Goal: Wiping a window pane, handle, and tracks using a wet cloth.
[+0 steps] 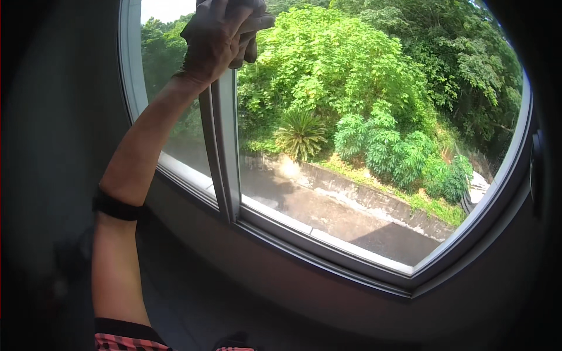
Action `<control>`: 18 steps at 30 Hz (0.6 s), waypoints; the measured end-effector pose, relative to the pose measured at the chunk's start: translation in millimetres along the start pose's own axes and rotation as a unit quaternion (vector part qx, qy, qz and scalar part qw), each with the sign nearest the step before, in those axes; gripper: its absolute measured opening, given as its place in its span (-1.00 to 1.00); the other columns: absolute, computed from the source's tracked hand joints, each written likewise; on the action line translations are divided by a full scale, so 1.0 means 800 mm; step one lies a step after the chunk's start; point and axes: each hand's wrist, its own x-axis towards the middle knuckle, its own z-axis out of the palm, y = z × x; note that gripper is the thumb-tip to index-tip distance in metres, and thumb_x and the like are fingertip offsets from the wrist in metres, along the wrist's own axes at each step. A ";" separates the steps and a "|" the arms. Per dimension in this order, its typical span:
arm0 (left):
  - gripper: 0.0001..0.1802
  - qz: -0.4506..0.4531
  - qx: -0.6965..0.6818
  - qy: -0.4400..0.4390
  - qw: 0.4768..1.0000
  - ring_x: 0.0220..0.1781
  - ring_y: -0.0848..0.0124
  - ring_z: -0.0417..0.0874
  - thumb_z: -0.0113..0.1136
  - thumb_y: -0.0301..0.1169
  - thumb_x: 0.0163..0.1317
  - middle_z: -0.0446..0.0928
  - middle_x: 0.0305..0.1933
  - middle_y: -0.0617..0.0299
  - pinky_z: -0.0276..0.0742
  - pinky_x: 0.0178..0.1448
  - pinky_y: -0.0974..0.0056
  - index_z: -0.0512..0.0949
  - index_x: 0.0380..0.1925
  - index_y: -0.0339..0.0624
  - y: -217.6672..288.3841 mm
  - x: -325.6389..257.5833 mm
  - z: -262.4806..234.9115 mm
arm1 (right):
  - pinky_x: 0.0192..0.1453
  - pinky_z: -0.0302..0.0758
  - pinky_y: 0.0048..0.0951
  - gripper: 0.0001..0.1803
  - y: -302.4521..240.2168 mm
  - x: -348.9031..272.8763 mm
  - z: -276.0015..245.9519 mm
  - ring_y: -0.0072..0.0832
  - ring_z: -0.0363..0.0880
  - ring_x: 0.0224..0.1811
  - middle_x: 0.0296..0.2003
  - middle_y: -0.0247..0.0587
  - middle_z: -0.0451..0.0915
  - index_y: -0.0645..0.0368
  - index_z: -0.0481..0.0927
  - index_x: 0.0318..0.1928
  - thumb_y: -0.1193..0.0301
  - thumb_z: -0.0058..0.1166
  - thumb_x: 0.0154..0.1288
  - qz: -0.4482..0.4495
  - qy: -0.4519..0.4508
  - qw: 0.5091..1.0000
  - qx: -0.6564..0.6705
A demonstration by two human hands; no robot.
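Observation:
My left arm reaches up from the lower left, with a dark band (120,203) around the forearm and a red-and-black checked sleeve at the bottom. At the top of the view, my left hand (209,50) is closed on a bunched grey-brown cloth (249,52). Folds of the cloth stick out to the right of the fingers. Hand and cloth are at the upright frame bar (221,146) between two window panes, and they cover its upper part. Whether the cloth presses on the bar or the glass, I cannot tell. My right hand is out of the picture.
The sliding window has a grey bottom track (328,262) and a right-hand frame (497,202). A dark fitting (535,169) shows at the right rim. Below is a shaded wall (281,292). Outside lie green trees, a low wall (374,199) and paved ground.

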 end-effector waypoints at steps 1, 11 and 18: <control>-0.86 0.065 0.066 0.001 0.996 -0.12 0.26 0.37 0.28 -0.25 0.11 0.34 -0.18 0.21 0.38 -0.04 0.13 0.56 -0.37 0.04 -0.008 -0.018 0.013 | -0.41 0.39 -0.33 -0.66 0.012 -0.005 -0.002 -0.48 0.41 -0.45 -0.50 -0.43 0.49 0.11 0.61 -0.33 0.17 -0.12 0.40 0.007 0.006 1.000 0.005; -0.72 0.004 -0.061 -0.249 0.967 -0.10 0.09 0.40 0.24 -0.46 -0.02 0.34 -0.14 0.09 0.36 -0.01 0.04 0.47 -0.25 -0.01 0.103 -0.229 -0.016 | -0.42 0.38 -0.32 -0.64 0.218 -0.114 0.009 -0.48 0.40 -0.48 -0.53 -0.44 0.48 0.12 0.61 -0.36 0.17 -0.13 0.40 0.096 0.018 0.995 0.021; -0.87 -0.158 -0.201 -0.385 0.887 -0.22 0.08 0.40 0.11 -0.45 0.01 0.33 -0.26 0.06 0.37 -0.13 0.06 0.43 -0.39 -0.07 0.200 -0.429 -0.067 | -0.28 0.46 -0.13 -0.59 0.264 -0.178 0.022 -0.18 0.59 -0.36 -0.37 -0.08 0.64 0.18 0.67 -0.24 0.15 -0.15 0.40 -0.335 0.118 0.917 -0.182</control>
